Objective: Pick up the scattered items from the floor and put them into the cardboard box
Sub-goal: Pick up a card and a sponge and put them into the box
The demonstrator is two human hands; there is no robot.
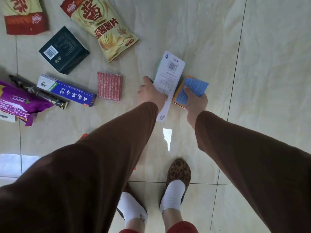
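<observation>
Left hand [152, 93] is gripping a long white cardboard-backed packet with barcode label [169, 81], fingers curled round its lower half, thumb side toward 9 o'clock; the packet is sticking out toward 12 o'clock, a green edge showing behind it. Right hand [196, 100] is pinching a blue mesh scouring pad [193, 89], thumb pressing on top, with an orange flat piece [177, 96] held under it. Both loads are hanging just above the pale tiled floor [218, 47], hands nearly touching. Risk, as judged: the orange piece is only sandwiched, so it could be slipping out if the thumb eases; the long packet could be pivoting in the one-ended hold. At 9 o'clock a red-striped scouring pad [109, 86] is lying loose, beyond it a blue toothpaste carton [70, 91], a dark green pouch [64, 50], a yellow crisp bag [102, 26]. The cardboard box is not showing in view.
</observation>
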